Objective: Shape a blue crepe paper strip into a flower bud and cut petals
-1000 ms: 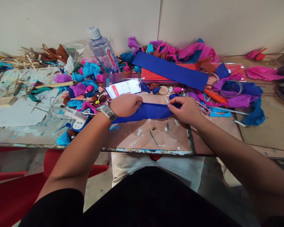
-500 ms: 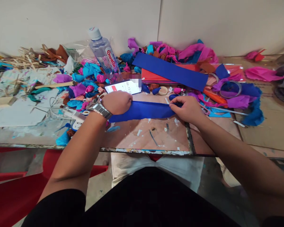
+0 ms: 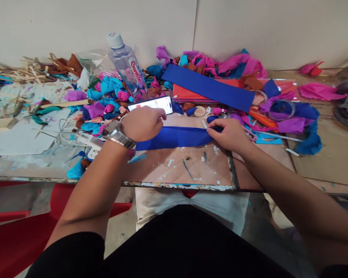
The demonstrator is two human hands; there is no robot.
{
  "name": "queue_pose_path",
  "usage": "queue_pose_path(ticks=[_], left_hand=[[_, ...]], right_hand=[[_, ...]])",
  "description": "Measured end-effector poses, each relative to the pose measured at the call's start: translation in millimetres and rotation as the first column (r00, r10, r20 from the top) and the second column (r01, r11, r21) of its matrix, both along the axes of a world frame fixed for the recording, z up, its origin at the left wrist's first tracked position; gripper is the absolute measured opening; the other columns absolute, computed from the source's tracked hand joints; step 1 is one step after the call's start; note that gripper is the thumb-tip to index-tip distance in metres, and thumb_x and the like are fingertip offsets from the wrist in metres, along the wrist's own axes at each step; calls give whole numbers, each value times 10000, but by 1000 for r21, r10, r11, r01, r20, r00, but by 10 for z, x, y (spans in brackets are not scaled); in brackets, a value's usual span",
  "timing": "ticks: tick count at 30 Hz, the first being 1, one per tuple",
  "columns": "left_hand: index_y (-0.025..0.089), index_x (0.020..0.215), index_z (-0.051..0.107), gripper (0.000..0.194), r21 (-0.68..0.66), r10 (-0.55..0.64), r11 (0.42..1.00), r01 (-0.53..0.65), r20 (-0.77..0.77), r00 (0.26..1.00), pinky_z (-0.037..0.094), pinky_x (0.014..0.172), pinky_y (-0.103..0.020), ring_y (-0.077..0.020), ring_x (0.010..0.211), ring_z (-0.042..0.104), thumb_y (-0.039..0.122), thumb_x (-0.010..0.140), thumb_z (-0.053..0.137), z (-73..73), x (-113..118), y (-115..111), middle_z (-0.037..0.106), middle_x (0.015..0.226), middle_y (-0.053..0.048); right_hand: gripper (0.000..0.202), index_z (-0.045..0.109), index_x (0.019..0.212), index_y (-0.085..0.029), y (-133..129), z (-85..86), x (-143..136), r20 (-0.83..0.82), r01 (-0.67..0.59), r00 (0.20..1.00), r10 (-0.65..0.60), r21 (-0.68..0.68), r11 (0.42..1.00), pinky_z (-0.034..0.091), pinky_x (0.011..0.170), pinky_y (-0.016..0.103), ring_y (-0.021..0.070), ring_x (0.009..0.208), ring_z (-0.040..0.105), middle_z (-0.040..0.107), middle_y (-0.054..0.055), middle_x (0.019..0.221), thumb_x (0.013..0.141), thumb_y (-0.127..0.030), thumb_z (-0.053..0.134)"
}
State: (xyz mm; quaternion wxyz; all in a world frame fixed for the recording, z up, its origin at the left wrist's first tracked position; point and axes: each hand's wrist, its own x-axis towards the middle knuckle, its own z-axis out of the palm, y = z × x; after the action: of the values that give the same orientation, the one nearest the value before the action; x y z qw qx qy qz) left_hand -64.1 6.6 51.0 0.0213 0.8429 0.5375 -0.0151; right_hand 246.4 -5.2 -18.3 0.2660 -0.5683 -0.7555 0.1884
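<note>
A blue paper strip (image 3: 176, 138) lies across the bench in front of me, its top edge folded or creased. My right hand (image 3: 227, 133) pinches the strip's right end between thumb and fingertips. Over the strip's left end is my left hand (image 3: 143, 123), with a metal watch at the wrist; its index finger is bent and its other fingers are hidden beneath it, so its grip is unclear. Just behind the left hand lies a phone (image 3: 162, 105) with a lit screen. A second, flat blue strip (image 3: 208, 87) rests on red sheets (image 3: 184, 92) farther back.
A water bottle (image 3: 127, 69) stands behind the phone. Crumpled coloured paper (image 3: 108, 85) is heaped around it, with wooden sticks (image 3: 36, 71) at the back left. A tape roll (image 3: 282, 110) lies to the right. The bench's front edge (image 3: 176, 186) runs near my lap.
My left hand has lifted slightly and its index finger has come forward off the strip's top edge. More of the phone's right end shows. My right hand keeps its pinch, almost unmoved.
</note>
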Motion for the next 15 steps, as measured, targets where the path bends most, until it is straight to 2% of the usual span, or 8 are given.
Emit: queue_pose_path(ticks=[4,8,11,15], left_hand=[[186,1188,746,418,36,-157,988,153,183,971,525,868,-398,-285,976,724,395,1025,423,-119,236,-68,789,1056,-106],[160,1165,749,473,14,-326,939,344,364,873,493,827,-349,-240,932,718,473,1065,409,-290,430,-124,789,1075,-108],[174,1153,748,445,-52,-346,916,397,395,851,457,781,-335,-221,886,707,462,1072,418,-389,510,-148,792,1031,-95],[176,1081,745,398,-69,-336,916,395,404,851,412,735,-327,-199,806,676,418,1067,430,-447,536,-152,775,934,-76]], right_hand=[[186,806,859,-185,-72,40,-68,-38,-143,989,144,23,989,454,719,325,212,742,686,795,41,818,842,-306,666],[183,802,888,-189,-134,56,-132,-85,-230,969,231,18,973,456,689,306,197,721,677,789,32,812,866,-304,661],[179,800,893,-188,-149,45,-151,-113,-269,956,270,25,963,465,694,303,198,738,688,795,34,831,875,-304,665],[175,798,889,-183,-149,26,-149,-119,-278,952,280,36,960,463,694,304,199,746,694,797,37,841,880,-305,673]])
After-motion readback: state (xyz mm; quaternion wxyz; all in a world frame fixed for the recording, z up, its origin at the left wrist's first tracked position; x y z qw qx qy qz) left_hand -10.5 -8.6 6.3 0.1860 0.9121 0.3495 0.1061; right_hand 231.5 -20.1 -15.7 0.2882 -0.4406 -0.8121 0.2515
